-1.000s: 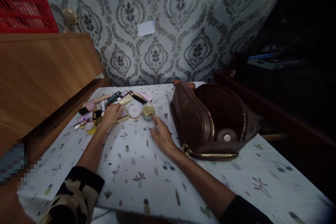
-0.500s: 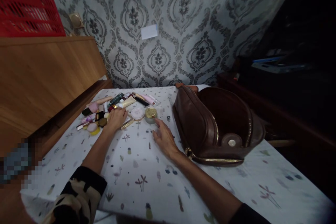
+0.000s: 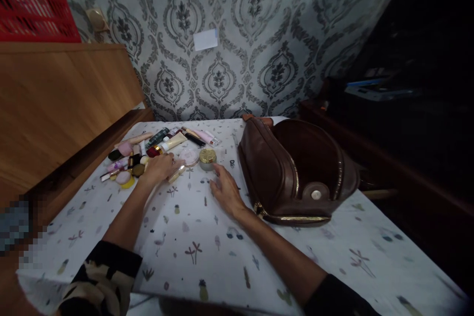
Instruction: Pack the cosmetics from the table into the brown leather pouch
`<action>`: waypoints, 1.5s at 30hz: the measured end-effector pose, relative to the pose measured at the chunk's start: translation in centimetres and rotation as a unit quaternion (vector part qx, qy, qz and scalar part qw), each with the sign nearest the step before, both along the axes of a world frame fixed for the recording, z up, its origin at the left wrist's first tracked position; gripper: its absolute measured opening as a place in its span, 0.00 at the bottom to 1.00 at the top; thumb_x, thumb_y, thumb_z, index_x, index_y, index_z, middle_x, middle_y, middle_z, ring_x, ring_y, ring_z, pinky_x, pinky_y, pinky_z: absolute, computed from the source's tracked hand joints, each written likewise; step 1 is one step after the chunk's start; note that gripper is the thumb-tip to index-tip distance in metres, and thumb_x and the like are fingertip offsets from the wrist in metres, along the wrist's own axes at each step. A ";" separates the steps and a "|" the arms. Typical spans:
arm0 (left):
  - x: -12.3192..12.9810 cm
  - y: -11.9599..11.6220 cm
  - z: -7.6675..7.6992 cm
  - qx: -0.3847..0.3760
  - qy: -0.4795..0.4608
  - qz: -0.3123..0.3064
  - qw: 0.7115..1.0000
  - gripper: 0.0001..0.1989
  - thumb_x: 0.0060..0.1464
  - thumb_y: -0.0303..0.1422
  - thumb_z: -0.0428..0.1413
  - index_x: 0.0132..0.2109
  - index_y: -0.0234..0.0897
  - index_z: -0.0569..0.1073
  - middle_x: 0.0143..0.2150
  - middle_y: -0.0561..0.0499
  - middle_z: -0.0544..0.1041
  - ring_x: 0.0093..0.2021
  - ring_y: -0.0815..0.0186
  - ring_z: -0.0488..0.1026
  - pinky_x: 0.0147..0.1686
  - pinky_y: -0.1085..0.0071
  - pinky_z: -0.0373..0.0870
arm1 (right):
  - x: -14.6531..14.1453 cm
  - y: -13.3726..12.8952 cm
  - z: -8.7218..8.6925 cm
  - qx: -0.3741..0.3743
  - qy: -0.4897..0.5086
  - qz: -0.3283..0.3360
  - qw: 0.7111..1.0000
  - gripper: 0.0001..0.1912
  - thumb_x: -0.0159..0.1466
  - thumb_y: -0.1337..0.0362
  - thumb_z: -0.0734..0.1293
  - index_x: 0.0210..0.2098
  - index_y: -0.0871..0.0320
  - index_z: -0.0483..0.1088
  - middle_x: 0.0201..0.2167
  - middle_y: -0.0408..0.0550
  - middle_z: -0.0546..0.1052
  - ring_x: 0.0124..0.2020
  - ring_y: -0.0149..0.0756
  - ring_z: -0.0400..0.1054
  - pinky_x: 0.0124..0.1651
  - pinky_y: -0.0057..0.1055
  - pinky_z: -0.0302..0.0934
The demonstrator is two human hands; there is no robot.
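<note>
My left hand (image 3: 160, 168) reaches over the right edge of a pile of cosmetics, its fingers stretched out and pointing right. Its fingertips are at a pale round compact (image 3: 190, 157) and a slim gold-edged item (image 3: 177, 174); whether they touch is unclear. My right hand (image 3: 226, 190) rests low over the cloth with fingers apart, holding nothing. Its index fingertip is beside a jar with a gold lid (image 3: 208, 157). Behind my left hand lie a cream tube (image 3: 174, 142), a dark green tube (image 3: 157, 137) and a yellow-based round item (image 3: 125, 180).
An unzipped brown leather bag (image 3: 274, 173) stands right of my right hand. The patterned white cloth (image 3: 185, 276) covers the table, which meets a wallpapered wall (image 3: 218, 79). Wooden furniture (image 3: 66, 89) with a red basket (image 3: 37, 5) on it borders the left.
My left hand's fingers have stretched out to the right towards the compact. My right hand stays beside the gold-lidded jar. The whole view has shifted slightly.
</note>
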State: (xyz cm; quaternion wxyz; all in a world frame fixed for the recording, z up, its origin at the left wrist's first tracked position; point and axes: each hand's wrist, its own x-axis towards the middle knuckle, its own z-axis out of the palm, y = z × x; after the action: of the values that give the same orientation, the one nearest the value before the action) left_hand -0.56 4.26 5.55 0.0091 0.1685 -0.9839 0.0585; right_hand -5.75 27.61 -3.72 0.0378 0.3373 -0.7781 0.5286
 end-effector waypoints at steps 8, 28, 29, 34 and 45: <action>2.2 0.4 -0.8 0.045 -0.040 -0.044 0.997 0.44 0.56 0.56 0.51 0.70 0.30 0.54 0.66 0.31 0.66 0.66 0.43 0.63 0.58 0.55 0.64 | 0.0 0.1 0.0 0.011 -0.003 0.003 1.000 0.27 0.61 0.66 0.62 0.60 0.60 0.63 0.55 0.59 0.72 0.57 0.48 0.67 0.61 0.50 0.61; 2.8 -1.4 -3.4 0.202 0.085 -0.113 0.969 0.42 0.55 0.58 0.51 0.67 0.34 0.60 0.67 0.37 0.66 0.65 0.46 0.64 0.62 0.52 0.62 | 0.0 0.1 -0.1 0.007 0.034 -0.010 0.999 0.27 0.61 0.68 0.61 0.60 0.59 0.64 0.55 0.57 0.73 0.58 0.47 0.67 0.61 0.50 0.62; 2.8 -1.3 -3.4 0.200 0.085 -0.110 0.970 0.42 0.56 0.59 0.50 0.67 0.33 0.60 0.66 0.36 0.67 0.65 0.46 0.65 0.62 0.52 0.62 | 0.0 0.1 -0.1 0.008 0.034 -0.009 0.999 0.27 0.61 0.68 0.61 0.60 0.60 0.64 0.55 0.58 0.73 0.58 0.48 0.67 0.61 0.51 0.62; 2.8 -0.5 -3.4 0.164 0.078 -0.078 0.980 0.42 0.58 0.59 0.48 0.66 0.30 0.61 0.62 0.33 0.70 0.62 0.45 0.67 0.60 0.52 0.62 | -0.2 0.1 -0.2 0.016 0.031 -0.006 0.999 0.27 0.61 0.67 0.61 0.60 0.61 0.64 0.55 0.59 0.73 0.58 0.48 0.67 0.61 0.51 0.62; 2.6 -1.2 -3.7 0.199 0.103 -0.113 0.968 0.42 0.54 0.54 0.57 0.68 0.35 0.59 0.67 0.38 0.65 0.66 0.47 0.62 0.64 0.55 0.58 | -0.2 0.3 -0.2 0.016 0.022 -0.005 1.000 0.25 0.62 0.65 0.62 0.60 0.59 0.65 0.54 0.56 0.74 0.55 0.46 0.69 0.59 0.48 0.64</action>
State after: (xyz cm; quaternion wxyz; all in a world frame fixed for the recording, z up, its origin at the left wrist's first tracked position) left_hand 2.09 3.08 1.89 0.0831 0.0598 -0.9822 -0.1577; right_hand -6.00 27.91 -3.95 0.0525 0.3459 -0.7868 0.5085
